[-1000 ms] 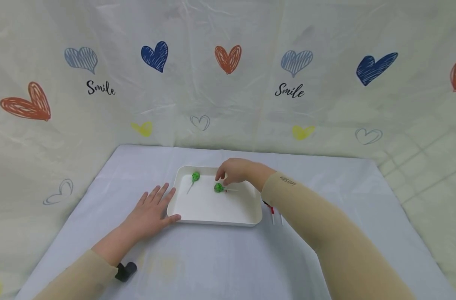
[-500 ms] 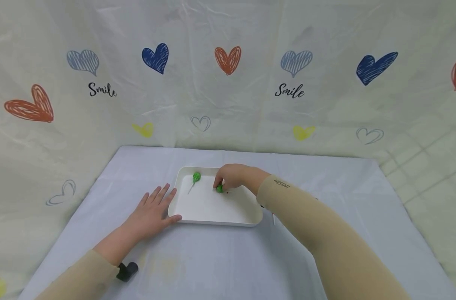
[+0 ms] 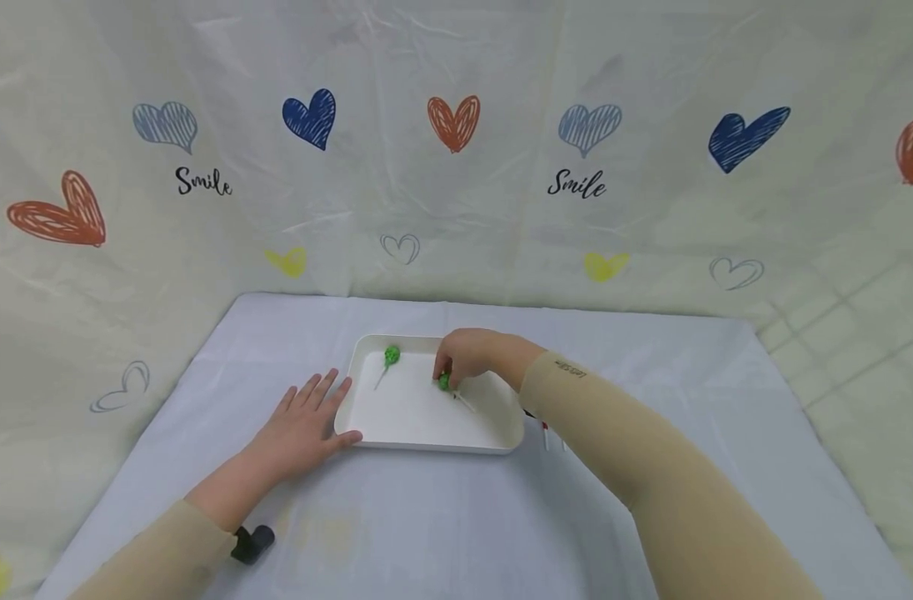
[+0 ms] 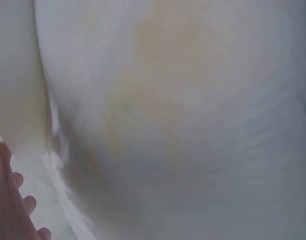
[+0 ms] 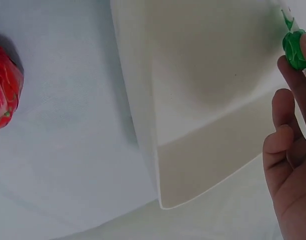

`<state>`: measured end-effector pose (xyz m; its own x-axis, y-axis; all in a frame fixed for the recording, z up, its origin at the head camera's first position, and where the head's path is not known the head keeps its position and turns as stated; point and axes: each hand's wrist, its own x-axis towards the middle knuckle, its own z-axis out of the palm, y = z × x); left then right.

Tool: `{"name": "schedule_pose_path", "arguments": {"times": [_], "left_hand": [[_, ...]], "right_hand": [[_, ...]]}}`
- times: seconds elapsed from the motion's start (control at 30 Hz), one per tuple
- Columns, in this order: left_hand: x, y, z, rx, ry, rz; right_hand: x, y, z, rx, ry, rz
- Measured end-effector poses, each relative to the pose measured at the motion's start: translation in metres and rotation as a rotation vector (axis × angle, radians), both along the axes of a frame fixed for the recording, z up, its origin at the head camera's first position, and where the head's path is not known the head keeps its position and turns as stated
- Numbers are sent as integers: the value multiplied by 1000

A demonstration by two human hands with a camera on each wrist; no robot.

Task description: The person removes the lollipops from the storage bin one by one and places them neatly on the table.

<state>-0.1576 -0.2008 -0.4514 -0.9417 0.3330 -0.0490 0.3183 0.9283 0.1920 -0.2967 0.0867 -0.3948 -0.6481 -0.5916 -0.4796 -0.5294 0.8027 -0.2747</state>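
Note:
A green-wrapped lollipop [image 3: 444,382] is pinched between the thumb and index finger of my right hand [image 3: 467,354], inside the white tray [image 3: 426,447]. Its white stick slants toward the tray's near right. In the right wrist view the green head [image 5: 294,50] shows between the fingertips, with the other fingers curled. A second green lollipop [image 3: 392,356] lies in the tray's far left part, its stick pointing nearer. My left hand [image 3: 299,425] lies with fingers spread at the tray's left side, thumb touching the near left corner. The left wrist view shows only part of this hand [image 4: 10,200].
Right of the tray, lollipop sticks [image 3: 546,437] show beside my right sleeve, which hides the rest. A red-wrapped lollipop head [image 5: 3,87] lies outside the tray in the right wrist view. A black object [image 3: 254,543] sits at my left wrist. A heart-printed curtain [image 3: 456,208] stands behind the table.
My right hand has come down into the tray and taken hold of the nearer green lollipop. The stick has swung from pointing right to slanting nearer. My left hand has stayed in place.

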Motion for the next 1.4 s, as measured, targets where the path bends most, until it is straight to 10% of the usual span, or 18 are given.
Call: {"name": "schedule_pose_path", "arguments": {"times": [0.9,1.4], "left_hand": [[-1,2,-2,14,-2,0],[0,0,-2,5,-11,-3]], "right_hand": [[14,102,33,-321,69,-205],[48,210,18,-317,83,-410]]}}
